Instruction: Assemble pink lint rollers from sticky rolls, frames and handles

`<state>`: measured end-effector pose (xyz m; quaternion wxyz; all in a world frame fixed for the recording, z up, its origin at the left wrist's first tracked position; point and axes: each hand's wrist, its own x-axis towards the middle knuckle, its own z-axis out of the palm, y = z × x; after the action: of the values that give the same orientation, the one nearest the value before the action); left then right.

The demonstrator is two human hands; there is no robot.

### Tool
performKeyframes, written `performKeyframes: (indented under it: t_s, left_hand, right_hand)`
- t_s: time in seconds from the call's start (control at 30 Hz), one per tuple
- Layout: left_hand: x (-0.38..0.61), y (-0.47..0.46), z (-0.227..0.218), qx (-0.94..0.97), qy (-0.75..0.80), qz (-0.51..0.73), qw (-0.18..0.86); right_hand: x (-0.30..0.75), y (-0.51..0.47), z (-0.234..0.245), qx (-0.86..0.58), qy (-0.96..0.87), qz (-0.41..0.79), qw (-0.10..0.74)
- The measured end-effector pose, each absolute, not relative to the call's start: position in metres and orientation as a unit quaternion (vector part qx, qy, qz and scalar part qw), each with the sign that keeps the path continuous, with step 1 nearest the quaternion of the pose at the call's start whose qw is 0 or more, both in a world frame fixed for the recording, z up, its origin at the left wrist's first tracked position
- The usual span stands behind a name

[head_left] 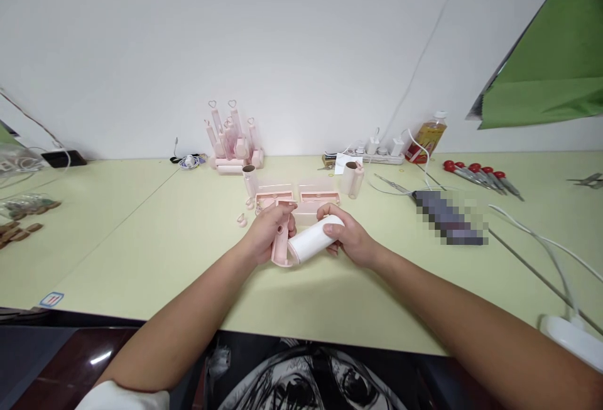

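Observation:
My left hand (272,229) is closed around a pink, trough-shaped plastic shell (281,248), which has a round hole in its side. In my right hand (347,234) is a white lint roll (315,240), tilted, with a pink rim at its lower left end. That end meets or nearly meets the shell's open side; the exact contact is hard to see. Just beyond my hands lie pink shells (319,197) with clear covers. Two upright rolls, a left one (249,183) and a right one (349,179), flank them. Small pink pieces (242,220) lie left of my left hand.
Several pink rollers with heart-shaped loops (232,146) stand by the wall. Along the right are a power strip (386,159), a bottle (429,137), red-capped tools (475,171), a blurred phone-like object (450,218) and loose cables. Wooden pieces (19,231) lie far left.

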<state>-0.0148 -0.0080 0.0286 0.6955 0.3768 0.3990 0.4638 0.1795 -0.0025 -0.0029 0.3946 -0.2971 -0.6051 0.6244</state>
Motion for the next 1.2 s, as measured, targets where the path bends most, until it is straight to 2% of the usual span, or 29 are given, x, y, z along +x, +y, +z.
performKeyframes:
  t_s: [0.37, 0.73, 0.97, 1.2]
  left_hand:
    - [-0.014, -0.007, 0.027, 0.342, 0.430, 0.422, 0.721]
    - [-0.004, -0.015, 0.027, 0.364, 0.463, 0.390, 0.708]
    - [-0.004, -0.014, 0.019, 0.394, 0.444, 0.390, 0.704]
    - [0.001, -0.016, 0.017, 0.407, 0.468, 0.418, 0.664]
  right_hand:
    - [0.181, -0.001, -0.001, -0.319, -0.644, 0.620, 0.314]
    - [0.176, 0.002, -0.012, -0.300, -0.626, 0.639, 0.333]
    - [0.176, 0.000, -0.002, -0.310, -0.653, 0.623, 0.299]
    - [0.167, -0.005, -0.010, -0.371, -0.619, 0.591, 0.361]
